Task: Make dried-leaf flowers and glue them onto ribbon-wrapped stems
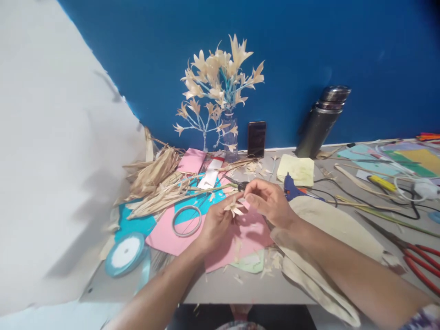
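Note:
My left hand (218,222) is closed around a small cream flower (234,208) that looks made of dried corn husk, its pointed petals spread towards me. Close by on the right, my right hand (268,201) has thumb and fingers pinched together just above the petals; whatever lies between them is too small to make out. Beneath both hands lies a pink sheet (180,243) strewn with husk scraps. A grey ring of tape (186,234) rests left of my left hand. Beyond the hands, a bunch of similar husk flowers (216,68) on pale blue stems stands in a clear bottle (231,133).
Dried husks (154,178) are heaped at the left, with a blue ribbon spool (125,254) in front. To the right are a blue glue gun (292,187), yellow paper (295,169), a leaning flask (321,123) and red-handled scissors (415,256). A phone (256,139) leans on the wall.

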A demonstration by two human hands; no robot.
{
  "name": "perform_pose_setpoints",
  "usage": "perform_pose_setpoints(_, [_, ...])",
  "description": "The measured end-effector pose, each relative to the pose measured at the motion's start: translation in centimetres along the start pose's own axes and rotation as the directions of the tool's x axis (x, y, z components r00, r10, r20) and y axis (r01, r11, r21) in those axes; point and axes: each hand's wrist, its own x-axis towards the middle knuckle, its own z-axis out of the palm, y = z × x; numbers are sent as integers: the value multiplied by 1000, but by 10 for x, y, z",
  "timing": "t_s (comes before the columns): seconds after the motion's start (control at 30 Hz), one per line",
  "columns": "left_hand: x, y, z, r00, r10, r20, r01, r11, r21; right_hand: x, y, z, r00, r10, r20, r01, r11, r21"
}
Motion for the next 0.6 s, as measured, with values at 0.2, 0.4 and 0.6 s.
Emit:
perform_pose_setpoints(0.2, [1, -9, -2, 996, 12, -84, 1, 988, 153, -1, -4, 9, 990, 108, 90, -95, 985, -143])
perform_pose_setpoints(0.4, [0, -10, -3, 997, 6, -71, 18, 944, 328, -1, -3, 9, 983, 120, 136, -109, 990, -85])
perform_pose_setpoints(0.6, [0, -11, -1, 997, -6, -75, 25, 965, 259, -2, 1, 13, 950, 229, 211, -241, 970, 32])
